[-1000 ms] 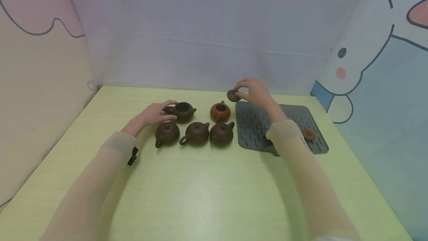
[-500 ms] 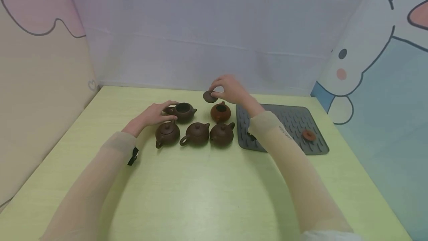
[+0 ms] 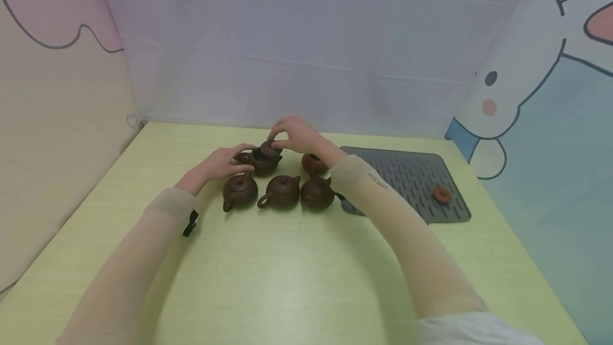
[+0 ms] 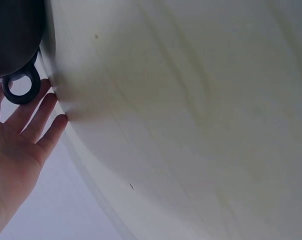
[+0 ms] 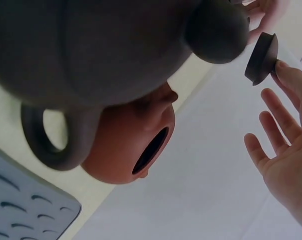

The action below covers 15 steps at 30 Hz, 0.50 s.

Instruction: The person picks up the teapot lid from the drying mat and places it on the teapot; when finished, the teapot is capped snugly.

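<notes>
My left hand (image 3: pixel 222 163) holds the open dark brown teapot (image 3: pixel 262 165) at the back left, thumb in front and index finger behind, around its handle side. In the left wrist view the other fingers (image 4: pixel 53 131) reach out nearly straight. My right hand (image 3: pixel 298 134) pinches a dark teapot lid (image 3: pixel 270 149) by its knob, tilted over the right side of that teapot's mouth. The right wrist view has this lid (image 5: pixel 262 59) between thumb and finger, its other fingers spread. To the right sits a lidless reddish teapot (image 3: pixel 312 165), partly behind my right wrist.
Three lidded dark teapots stand in a front row: a left one (image 3: pixel 240 194), a middle one (image 3: pixel 283 197) and a right one (image 3: pixel 317 195). A grey ridged mat (image 3: pixel 399 174) lies to the right, bearing a reddish lid (image 3: pixel 442 195). A pale cloth wall (image 3: pixel 268 89) rises behind.
My right hand has carried the dark lid leftward from above the mat, past the reddish teapot, and down to the dark open teapot. The left hand has stayed in place.
</notes>
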Tool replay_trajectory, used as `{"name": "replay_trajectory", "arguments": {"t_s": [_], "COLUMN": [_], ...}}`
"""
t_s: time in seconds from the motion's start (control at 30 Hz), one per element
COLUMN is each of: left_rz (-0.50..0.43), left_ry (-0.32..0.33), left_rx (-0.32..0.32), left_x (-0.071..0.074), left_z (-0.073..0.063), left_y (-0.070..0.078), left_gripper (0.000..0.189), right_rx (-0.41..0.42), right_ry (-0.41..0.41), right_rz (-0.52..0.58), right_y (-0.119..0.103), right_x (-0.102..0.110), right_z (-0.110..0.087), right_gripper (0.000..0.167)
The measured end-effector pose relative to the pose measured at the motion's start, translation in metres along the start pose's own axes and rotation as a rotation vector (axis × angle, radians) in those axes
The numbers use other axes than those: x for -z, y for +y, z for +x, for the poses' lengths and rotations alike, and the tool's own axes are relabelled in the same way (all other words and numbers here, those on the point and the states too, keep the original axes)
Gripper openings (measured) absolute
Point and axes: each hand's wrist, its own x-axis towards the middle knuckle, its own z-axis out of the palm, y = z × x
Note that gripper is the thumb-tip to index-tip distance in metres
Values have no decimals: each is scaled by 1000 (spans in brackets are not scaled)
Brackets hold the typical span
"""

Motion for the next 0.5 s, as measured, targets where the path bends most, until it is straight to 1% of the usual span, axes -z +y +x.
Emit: {"name": "replay_trajectory", "arguments": {"t_s": [0.1,0.27,0.5], "left_rz": [-4,-19,-21], "left_ry": [-3,-3,-2], "left_rx": [5,15,12], "left_x": [0,2,1], "left_z": [0,0,0], "left_y": [1,3,4], "left_gripper": [65,67,68], "right_rx": [10,38,52], "right_ry": [2,4,-20], "right_rz": [32,49,52], "right_y": [-3,-5,-7], "right_x": [-2,-7,-12], "right_z": [8,17,20], "right_gripper": [21,22,22]}}
